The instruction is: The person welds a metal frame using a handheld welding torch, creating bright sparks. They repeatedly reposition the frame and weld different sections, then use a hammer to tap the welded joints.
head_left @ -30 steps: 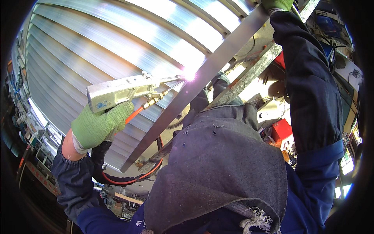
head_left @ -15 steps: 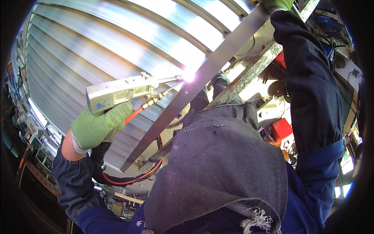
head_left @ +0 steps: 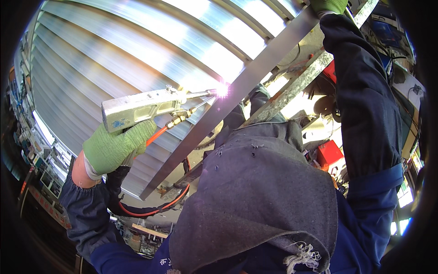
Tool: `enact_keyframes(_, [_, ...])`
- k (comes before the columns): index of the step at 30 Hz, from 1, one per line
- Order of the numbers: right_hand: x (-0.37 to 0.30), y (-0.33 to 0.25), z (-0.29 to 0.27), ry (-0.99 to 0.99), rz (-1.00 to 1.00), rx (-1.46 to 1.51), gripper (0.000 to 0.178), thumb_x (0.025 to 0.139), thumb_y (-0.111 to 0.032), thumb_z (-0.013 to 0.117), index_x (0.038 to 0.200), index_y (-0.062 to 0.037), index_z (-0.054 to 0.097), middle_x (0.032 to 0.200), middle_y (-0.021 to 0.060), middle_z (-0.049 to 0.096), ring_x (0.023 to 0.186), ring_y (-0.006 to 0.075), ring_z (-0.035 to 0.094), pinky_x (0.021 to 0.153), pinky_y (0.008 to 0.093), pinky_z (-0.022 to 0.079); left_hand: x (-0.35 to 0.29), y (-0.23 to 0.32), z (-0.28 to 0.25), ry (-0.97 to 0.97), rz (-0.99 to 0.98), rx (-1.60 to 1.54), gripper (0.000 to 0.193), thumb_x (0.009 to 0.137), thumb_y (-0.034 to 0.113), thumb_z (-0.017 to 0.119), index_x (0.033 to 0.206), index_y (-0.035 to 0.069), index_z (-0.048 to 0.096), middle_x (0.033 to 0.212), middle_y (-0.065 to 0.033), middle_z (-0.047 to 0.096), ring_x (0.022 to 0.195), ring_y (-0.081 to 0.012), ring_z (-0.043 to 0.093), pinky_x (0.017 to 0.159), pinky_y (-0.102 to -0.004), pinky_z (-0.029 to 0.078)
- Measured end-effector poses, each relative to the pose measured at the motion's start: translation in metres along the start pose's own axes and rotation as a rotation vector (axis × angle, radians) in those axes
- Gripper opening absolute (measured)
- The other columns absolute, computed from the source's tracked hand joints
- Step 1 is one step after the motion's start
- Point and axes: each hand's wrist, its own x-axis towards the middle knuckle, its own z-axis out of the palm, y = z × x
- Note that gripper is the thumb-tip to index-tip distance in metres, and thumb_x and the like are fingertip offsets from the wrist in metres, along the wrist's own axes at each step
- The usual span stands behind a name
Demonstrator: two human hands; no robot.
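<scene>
My left hand (head_left: 116, 147), in a light green glove, is closed around the grip of a silver handheld welding torch (head_left: 141, 108). A thin wire nozzle (head_left: 179, 119) with brass fittings runs under the torch body. At the torch tip a bright pinkish-white spark (head_left: 222, 90) glows where a slat of the ribbed metal panel (head_left: 114, 59) meets a flat grey metal bar (head_left: 191, 141). My right hand (head_left: 328, 5), also green-gloved, is at the upper end of the bar, at the top edge of the view; its fingers are cut off or hidden.
An orange hose (head_left: 157, 211) loops below the torch. A pale, worn support beam (head_left: 292, 86) runs beneath the panel's right side. A red box (head_left: 329, 154) sits among cluttered gear at right. A dark, worn apron (head_left: 260, 182) covers my front.
The glow at the torch tip looks slightly smaller. The torch and both hands hold almost the same place, with only a slight shift of the view.
</scene>
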Motion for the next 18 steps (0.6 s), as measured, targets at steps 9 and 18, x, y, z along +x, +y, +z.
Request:
enact_keyframes(9, [-0.0041,-0.0018,-0.0025,0.026,-0.043,0.071,0.046,0.084,-0.031,0.079,0.125,-0.0129,0.07,0.098,0.015,0.077,0.087,0.0361,0.075,0.079,0.0466,0.058,-0.0036,-0.0042,-0.0014,0.004,-0.017,0.004,0.039,0.098,0.033,0.076,0.123,0.003,0.071,0.087,-0.0026,0.069,0.071,-0.0112,0.061,0.06,-0.0261,0.048])
enact_keyframes(18, [-0.0042,0.001,0.0009,0.046,-0.019,0.046,0.046,0.087,-0.032,0.077,0.127,-0.0107,0.071,0.099,0.0154,0.078,0.089,0.036,0.075,0.081,0.0458,0.058,-0.0076,-0.0073,-0.0013,-0.015,-0.035,-0.015,0.035,0.099,0.036,0.074,0.114,0.004,0.071,0.077,-0.0017,0.065,0.065,-0.0106,0.059,0.057,-0.0266,0.046])
